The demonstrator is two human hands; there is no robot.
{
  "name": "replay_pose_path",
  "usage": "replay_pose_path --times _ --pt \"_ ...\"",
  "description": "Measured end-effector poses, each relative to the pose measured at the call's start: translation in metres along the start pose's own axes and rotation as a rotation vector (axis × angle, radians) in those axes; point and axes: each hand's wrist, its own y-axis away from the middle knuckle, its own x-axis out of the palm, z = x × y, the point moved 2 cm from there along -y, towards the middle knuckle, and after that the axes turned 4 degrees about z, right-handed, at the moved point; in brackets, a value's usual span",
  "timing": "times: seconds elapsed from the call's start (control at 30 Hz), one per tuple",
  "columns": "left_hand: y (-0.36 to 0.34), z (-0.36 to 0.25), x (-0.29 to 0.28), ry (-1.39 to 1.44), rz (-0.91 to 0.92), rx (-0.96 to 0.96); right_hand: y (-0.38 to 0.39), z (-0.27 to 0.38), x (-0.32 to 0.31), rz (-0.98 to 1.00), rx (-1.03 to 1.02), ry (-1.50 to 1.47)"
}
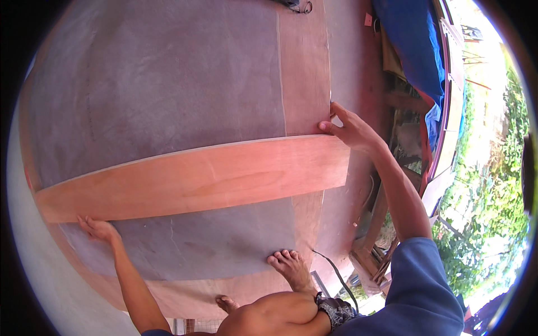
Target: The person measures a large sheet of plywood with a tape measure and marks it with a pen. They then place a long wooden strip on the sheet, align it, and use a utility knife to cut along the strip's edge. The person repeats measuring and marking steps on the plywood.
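A long reddish plywood plank point(190, 179) lies crosswise on a large grey-purple board point(168, 73), over a narrower vertical plywood strip point(302, 61). My left hand point(98, 229) is at the plank's lower edge near its left end, fingers apart and fingertips touching it. My right hand point(350, 126) is at the upper right corner of the plank, thumb and fingers apart along the edges of the plank and strip, grasping nothing that I can see.
My bare foot point(288, 269) rests on the board, near a dark cord point(336, 269). Blue tarp point(409, 45) and stacked timber point(367, 257) line the right side, with greenery beyond. A dark coiled item point(291, 4) sits at the top edge.
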Motion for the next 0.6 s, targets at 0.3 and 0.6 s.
replay_pose_path --times 0.3,0.6 --pt "-0.009 0.012 0.004 -0.038 -0.047 0.135 0.004 -0.011 0.010 -0.077 -0.088 0.046" --pt "-0.006 0.010 0.003 -0.035 -0.043 0.080 0.005 -0.016 0.012 -0.067 -0.162 0.055"
